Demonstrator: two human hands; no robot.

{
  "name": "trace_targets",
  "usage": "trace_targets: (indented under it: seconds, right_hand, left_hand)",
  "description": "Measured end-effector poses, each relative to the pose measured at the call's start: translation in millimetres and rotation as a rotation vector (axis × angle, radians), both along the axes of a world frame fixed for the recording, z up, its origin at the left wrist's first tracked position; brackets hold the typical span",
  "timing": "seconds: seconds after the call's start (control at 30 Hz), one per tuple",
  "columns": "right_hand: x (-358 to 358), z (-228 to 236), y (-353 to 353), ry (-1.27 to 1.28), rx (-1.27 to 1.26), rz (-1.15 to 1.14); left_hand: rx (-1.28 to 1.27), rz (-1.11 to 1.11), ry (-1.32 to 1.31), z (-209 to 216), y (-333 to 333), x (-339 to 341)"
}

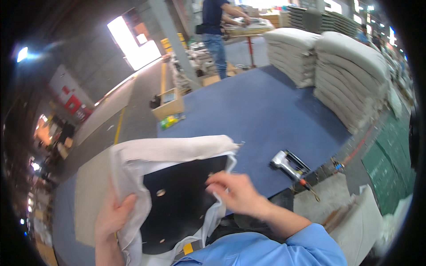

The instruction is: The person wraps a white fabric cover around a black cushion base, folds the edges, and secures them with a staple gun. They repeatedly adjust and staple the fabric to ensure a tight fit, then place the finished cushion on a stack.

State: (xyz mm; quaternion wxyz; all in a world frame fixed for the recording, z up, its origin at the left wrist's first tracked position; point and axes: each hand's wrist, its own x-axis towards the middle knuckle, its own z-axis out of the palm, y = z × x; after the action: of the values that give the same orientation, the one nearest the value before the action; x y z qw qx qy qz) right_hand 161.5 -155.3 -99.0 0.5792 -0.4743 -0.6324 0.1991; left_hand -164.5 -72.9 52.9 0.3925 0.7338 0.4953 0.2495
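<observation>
Close in front of me, a seat cushion [177,150] in off-white fabric is held tilted with its underside up. Its black backing board [182,204] has a few small holes, and loose fabric edges frame it. My left hand [117,215] is closed round the cushion's left side, thumb on the fabric and the other fingers hidden. Over the board's right edge, my right hand [235,190] is closed in a pinch; what it holds, if anything, is too small to make out. A silver and black staple gun [288,165] lies on the blue table [222,113] to the right.
Stacks of off-white cushions [350,71] stand at the table's far right. A wooden box [171,104] and a yellow-green packet [168,122] sit by the left edge. Beyond, another person [215,35] works at a bench. An upholstered piece [359,226] is at my lower right.
</observation>
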Motion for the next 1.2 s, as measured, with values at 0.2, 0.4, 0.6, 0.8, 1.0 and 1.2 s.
trace_targets:
  seconds: [0.2, 0.4, 0.6, 0.8, 1.0, 1.2]
  right_hand:
    - [175.5, -171.9, -48.6, -0.594, -0.737, -0.831]
    - [208.2, -203.0, -54.1, -0.73, -0.976, -0.788]
    - [196.3, -173.0, -29.4, -0.224, -0.784, -0.785]
    - [128.1, -57.4, 3.0, 0.561, -0.321, -0.185]
    - [27.2, 74.8, -3.7, 0.402, -0.165, 0.391]
    - [-31.0, 79.9, 14.4, 0.086, -0.006, 0.464]
  left_hand:
    - [0.014, 0.007, -0.066, -9.0, 7.5, -33.5]
    - [0.099, -0.019, 0.035, 15.8, 3.2, -5.6]
    - [0.177, -0.07, 0.158, 21.9, 5.8, -0.1]
    - [0.163, -0.067, 0.2, 24.7, 14.0, 4.4]
    - [0.137, -0.09, 0.261, 29.2, 22.7, 10.3]
    - [0.19, -0.119, 0.279, 22.0, 32.8, 13.6]
